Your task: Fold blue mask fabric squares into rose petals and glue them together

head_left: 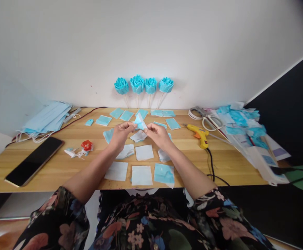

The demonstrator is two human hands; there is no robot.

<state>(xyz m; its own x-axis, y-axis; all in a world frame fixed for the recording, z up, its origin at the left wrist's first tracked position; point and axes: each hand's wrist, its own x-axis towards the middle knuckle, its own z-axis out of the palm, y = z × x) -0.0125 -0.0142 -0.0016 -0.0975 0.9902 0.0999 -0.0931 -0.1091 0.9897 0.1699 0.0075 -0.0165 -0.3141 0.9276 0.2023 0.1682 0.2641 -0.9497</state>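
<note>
Both hands meet over the middle of the wooden table. My left hand (123, 133) pinches the left corner of a small folded blue and white piece (140, 121). The lower right corner of that piece is between the fingertips of my right hand (158, 133). Cut blue and white squares lie around and under my hands, among them a white square (144, 152) and, nearer the front edge, another white one (142, 175) beside a blue one (164, 173). Behind, several blue flowers (137, 84) on thin sticks stand against the wall.
A stack of blue masks (45, 118), a black phone (34, 161) and a red item (86, 145) with white scraps are at left. On the right lie a yellow glue gun (199, 134) with its cord, white-handled scissors (211, 122), blue scraps (238, 118) and a white power strip (266, 165).
</note>
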